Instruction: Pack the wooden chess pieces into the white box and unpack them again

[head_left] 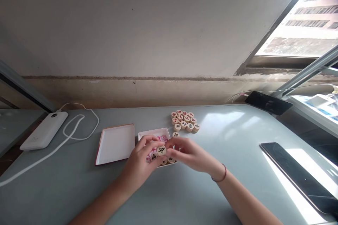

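Note:
Over the white box (pixel 142 135), my left hand (pixel 141 158) pinches a round wooden piece (pixel 161 150) with a black character facing up. My right hand (pixel 186 153) has its fingers curled at the right side of that piece; whether they hold anything is hidden. Below the hands, several more round pieces (pixel 171 160) and a pink-and-white printed item (pixel 162 138) lie in the box. Behind my right hand, several pieces with red and black characters (pixel 186 119) stand grouped on the table, and one black-character piece (pixel 175 134) sits nearer the box.
An open white lid (pixel 116 144) lies left of the box. A white power bank (pixel 44 130) with a white cable (pixel 52 152) is at the far left. One dark phone (pixel 269 102) rests at the back right, a larger dark device (pixel 298 175) at the right.

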Motion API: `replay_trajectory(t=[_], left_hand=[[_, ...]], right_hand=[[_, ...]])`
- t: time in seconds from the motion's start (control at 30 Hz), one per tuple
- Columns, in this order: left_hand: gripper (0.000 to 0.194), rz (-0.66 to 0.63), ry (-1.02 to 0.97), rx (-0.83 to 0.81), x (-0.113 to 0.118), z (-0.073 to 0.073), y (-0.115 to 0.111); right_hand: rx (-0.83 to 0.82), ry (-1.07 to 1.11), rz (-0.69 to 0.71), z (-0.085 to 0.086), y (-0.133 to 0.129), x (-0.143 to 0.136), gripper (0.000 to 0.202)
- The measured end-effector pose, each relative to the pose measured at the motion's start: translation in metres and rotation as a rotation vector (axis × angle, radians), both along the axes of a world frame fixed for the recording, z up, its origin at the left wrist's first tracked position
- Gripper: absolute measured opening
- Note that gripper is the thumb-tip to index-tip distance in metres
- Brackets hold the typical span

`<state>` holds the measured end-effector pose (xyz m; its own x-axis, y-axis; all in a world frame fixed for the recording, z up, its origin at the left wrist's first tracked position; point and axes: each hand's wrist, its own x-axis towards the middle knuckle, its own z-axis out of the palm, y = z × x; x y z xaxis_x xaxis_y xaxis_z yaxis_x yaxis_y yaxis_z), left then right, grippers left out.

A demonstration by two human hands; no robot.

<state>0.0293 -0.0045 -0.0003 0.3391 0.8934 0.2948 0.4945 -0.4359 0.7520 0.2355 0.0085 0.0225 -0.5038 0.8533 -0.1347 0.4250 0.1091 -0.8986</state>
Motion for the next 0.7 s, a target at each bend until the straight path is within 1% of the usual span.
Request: replay_trajectory(t=[0.03,0.1,0.17,0.23,0.3,0.4,0.47,0.53,0.63,0.7], left_hand=[[0.018,-0.016,0.001,0.027,0.001,-0.001,-0.001],[0.021,-0.033,0.018,0.042,0.002,-0.003,-0.001],[0.03,-0.021,0.06,0.019,0.0,-0.003,-0.001],[0.037,0.004,0.105,-0.01,-0.002,-0.002,0.0],[0.035,0.007,0.134,-0.026,-0.003,-0.001,0.001],[0.028,-0.009,0.146,-0.022,-0.005,0.0,0.002],[0.026,-0.013,0.149,-0.012,-0.004,-0.001,0.002],[0.025,-0.015,0.156,-0.003,-0.004,-0.001,0.002],[0.025,-0.012,0.173,0.0,-0.003,-0.003,0.002],[0.024,-0.01,0.182,-0.003,-0.003,-0.003,0.002]], right_hand=[[-0.029,0.04,0.033,0.001,-0.003,-0.004,0.036],[-0.06,0.067,0.034,0.001,-0.003,-0.005,0.035],[-0.048,0.039,-0.043,-0.002,0.002,0.001,0.035],[-0.011,-0.056,-0.167,-0.007,0.011,0.013,0.035],[0.008,-0.185,-0.266,-0.013,0.019,0.024,0.035],[0.008,-0.338,-0.307,-0.022,0.026,0.031,0.037],[0.045,-0.409,-0.331,-0.026,0.026,0.03,0.04],[0.082,-0.45,-0.35,-0.027,0.025,0.028,0.04],[0.125,-0.485,-0.361,-0.023,0.021,0.023,0.035],[0.149,-0.563,-0.377,-0.02,0.019,0.019,0.031]])
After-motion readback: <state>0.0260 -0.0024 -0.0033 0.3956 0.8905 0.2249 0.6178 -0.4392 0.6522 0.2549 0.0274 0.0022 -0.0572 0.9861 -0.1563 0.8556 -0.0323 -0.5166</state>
